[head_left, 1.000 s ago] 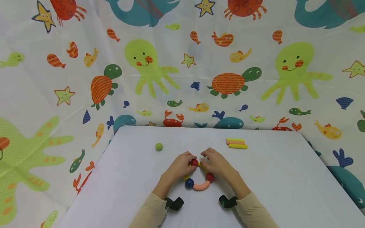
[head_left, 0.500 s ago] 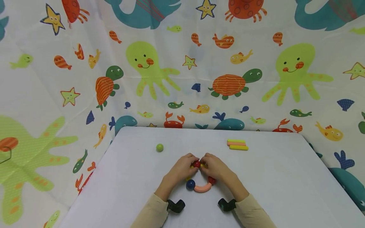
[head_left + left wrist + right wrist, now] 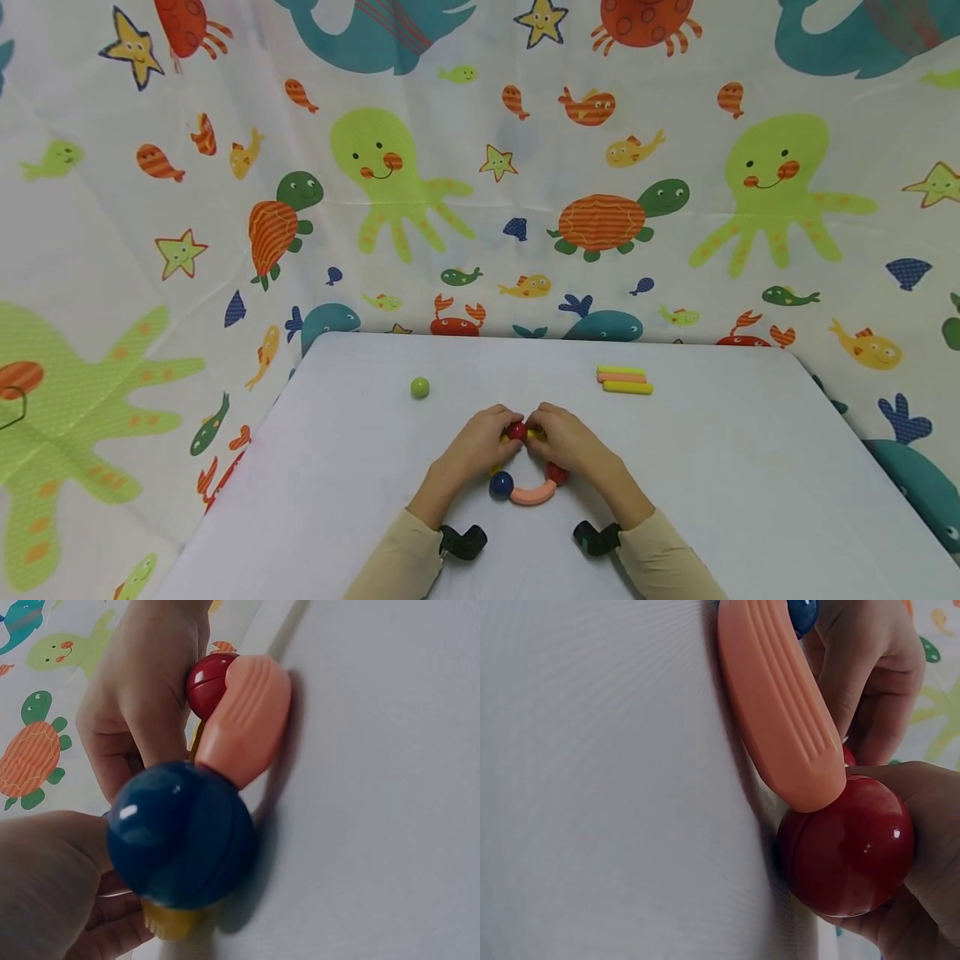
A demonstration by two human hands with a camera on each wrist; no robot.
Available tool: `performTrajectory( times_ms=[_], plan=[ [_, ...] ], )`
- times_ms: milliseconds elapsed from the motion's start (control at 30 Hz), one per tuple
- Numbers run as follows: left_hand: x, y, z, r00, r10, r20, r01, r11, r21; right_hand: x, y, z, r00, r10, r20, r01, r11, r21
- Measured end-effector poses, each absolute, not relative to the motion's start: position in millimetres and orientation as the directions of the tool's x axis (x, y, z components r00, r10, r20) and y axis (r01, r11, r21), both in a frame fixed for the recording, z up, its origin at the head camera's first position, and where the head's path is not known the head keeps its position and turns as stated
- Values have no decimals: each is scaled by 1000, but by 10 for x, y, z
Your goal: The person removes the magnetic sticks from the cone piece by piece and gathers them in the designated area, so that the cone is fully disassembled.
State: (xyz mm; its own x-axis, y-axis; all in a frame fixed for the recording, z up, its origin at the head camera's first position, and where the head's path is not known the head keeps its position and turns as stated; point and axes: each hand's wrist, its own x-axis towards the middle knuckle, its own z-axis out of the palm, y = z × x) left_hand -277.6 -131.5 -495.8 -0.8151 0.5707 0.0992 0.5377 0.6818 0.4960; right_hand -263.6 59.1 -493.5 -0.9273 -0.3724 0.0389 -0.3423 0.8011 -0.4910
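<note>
While a loop (image 3: 522, 498) of glossy, seemingly plastic balls and ribbed bars lies on a white tabletop (image 3: 337, 433), a person's left hand (image 3: 478, 439) pinches a shiny red ball (image 3: 517, 432) at its far side and the right hand (image 3: 566, 437) grips a slim yellow bar (image 3: 535, 434) just beside it. Nearer the person, a glossy blue ball (image 3: 501, 485), a curved salmon-coloured bar (image 3: 533, 497) and a second red ball (image 3: 847, 847) touch end to end. The pieces look light, stiff and hard to break; smooth balls may slip or roll, so the bars' grooved flanks appear the surer hold. Farther off rest a lime-green ball (image 3: 420, 387) and three straight sticks (image 3: 627, 388), two yellowish, one salmon.
</note>
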Motion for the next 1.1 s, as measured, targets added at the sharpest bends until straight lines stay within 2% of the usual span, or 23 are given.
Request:
performTrajectory(
  times_ms=[367, 1100],
  plan=[
    [-2798, -1325, -4969, -823, 560, 94, 524, 685, 506, -2650, 599, -4941, -937, -349, 27, -311, 795, -520],
    [-2889, -1503, -4951, -908, 419, 30, 359, 738, 572, -2709, 751, -4936, -982, -185, -38, -137, 835, -534]
  ],
)
